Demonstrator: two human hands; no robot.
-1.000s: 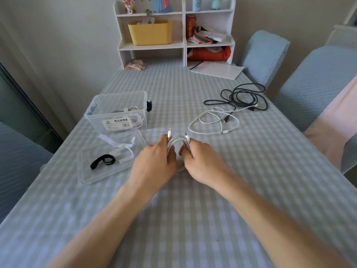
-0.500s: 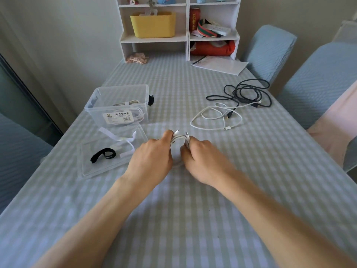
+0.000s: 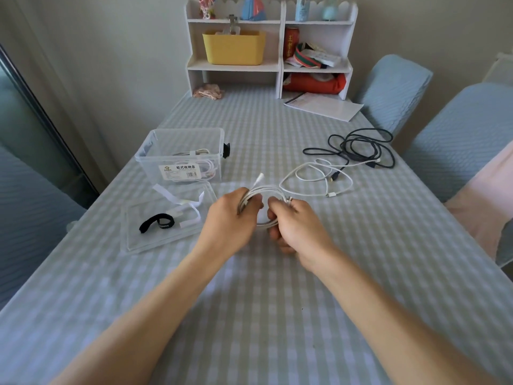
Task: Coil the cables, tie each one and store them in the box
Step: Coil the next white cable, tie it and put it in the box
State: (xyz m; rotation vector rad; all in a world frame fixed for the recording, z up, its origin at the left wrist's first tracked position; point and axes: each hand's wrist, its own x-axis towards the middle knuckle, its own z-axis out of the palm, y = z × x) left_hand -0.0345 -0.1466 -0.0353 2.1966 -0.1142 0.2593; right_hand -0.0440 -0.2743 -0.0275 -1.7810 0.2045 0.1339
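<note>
A coiled white cable [image 3: 267,190] is held just above the table between both hands. My left hand [image 3: 231,218] grips its left side, and my right hand [image 3: 297,223] grips its right side. A clear plastic box [image 3: 180,151] with coiled white cables inside stands to the left. Its lid [image 3: 166,237] lies in front of it, bearing a black strap [image 3: 156,222] and white ties [image 3: 188,201]. A loose white cable [image 3: 316,179] and a tangled black cable [image 3: 358,147] lie to the right.
A white shelf unit [image 3: 272,68] with a yellow bin stands at the table's far end. Papers [image 3: 323,105] lie beside it. Blue-covered chairs [image 3: 394,90] stand along the right edge. The checked tablecloth [image 3: 263,315] covers the table.
The hands have drawn slightly apart and raised the coil, so its loop shows more between them. The camera tilted up a little.
</note>
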